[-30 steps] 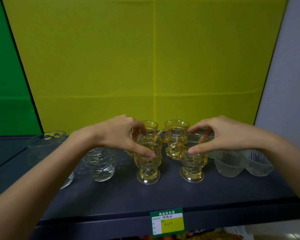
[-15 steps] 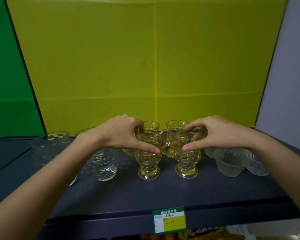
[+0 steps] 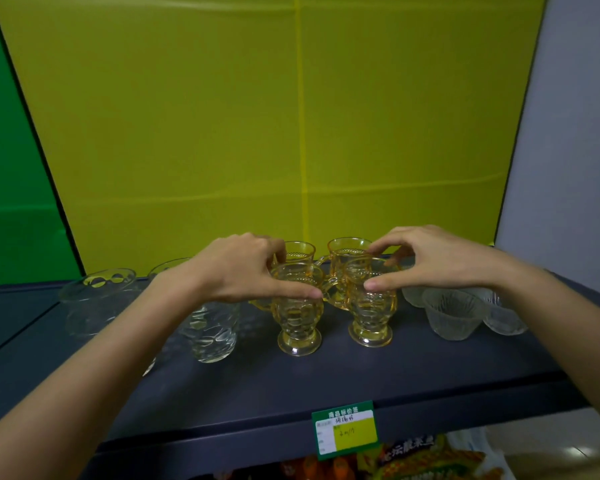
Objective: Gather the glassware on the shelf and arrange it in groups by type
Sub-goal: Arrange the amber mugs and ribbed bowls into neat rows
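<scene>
Several amber footed glass mugs stand in a cluster on the dark shelf [image 3: 257, 386]. My left hand [image 3: 236, 271] grips the rim of the front left amber mug [image 3: 297, 323]. My right hand [image 3: 430, 261] grips the rim of the front right amber mug [image 3: 371, 313]. Two more amber mugs [image 3: 298, 252] [image 3: 345, 249] stand right behind them. Clear dimpled tumblers [image 3: 212, 330] [image 3: 97, 303] sit to the left, partly hidden by my left forearm. Frosted ribbed bowls [image 3: 452, 317] [image 3: 503, 317] sit to the right.
A yellow panel forms the back wall, with a green panel to the left and a grey wall to the right. A green and yellow price tag [image 3: 347, 433] hangs on the shelf's front edge. Packaged goods [image 3: 395, 462] show on the level below.
Both hands have slid the two front amber mugs back and closer together, up against the two rear mugs. The view has shifted slightly.
</scene>
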Demonstrator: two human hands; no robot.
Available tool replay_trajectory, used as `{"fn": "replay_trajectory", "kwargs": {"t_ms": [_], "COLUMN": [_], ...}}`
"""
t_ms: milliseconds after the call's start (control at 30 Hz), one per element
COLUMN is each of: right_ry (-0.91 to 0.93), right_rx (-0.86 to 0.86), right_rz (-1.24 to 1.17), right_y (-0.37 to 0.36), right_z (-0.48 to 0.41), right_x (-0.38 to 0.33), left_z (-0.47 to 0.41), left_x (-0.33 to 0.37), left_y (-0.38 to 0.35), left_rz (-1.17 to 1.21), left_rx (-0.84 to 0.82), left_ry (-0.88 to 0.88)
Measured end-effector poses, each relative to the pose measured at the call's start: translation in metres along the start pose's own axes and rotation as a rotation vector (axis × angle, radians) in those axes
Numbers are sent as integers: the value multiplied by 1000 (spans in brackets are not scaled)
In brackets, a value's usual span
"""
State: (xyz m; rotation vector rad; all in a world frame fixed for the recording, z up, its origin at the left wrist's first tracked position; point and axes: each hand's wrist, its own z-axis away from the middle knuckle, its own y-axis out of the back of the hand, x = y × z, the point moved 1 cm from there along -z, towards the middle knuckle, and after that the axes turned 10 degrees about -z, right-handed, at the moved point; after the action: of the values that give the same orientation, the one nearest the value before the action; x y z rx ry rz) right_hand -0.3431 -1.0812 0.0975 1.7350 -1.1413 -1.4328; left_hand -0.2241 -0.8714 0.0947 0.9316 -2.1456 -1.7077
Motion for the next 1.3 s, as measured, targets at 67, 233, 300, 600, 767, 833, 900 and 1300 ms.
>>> {"fn": "replay_trajectory", "kwargs": {"t_ms": [67,233,300,600,767,833,900,1300], "right_ry": [-2,14,15,-1,33,31,28,-65], "right_rx": [46,156,181,59,-17,-44,-60,-214], "right_rz": [-26,-87,-84,-82,-112,-127,-108,40], "right_y": [8,36,48,78,70,66,63,56], "right_z": [6,20,26,38,32,28,25,3], "right_x": [3,22,37,140,177,185,190,181], "left_z": [2,1,-4,-47,-76,-85,-93,-139], "left_x": [2,32,49,152,181,186,190,196], "left_y": [6,26,30,27,4,-5,-13,-27], "left_rz": [-21,1,32,188,179,140,115,-93], "left_rx": [105,355,388,273,211,174,138,-310], "left_ry": [-4,-11,-46,-122,-28,8,37,185]}}
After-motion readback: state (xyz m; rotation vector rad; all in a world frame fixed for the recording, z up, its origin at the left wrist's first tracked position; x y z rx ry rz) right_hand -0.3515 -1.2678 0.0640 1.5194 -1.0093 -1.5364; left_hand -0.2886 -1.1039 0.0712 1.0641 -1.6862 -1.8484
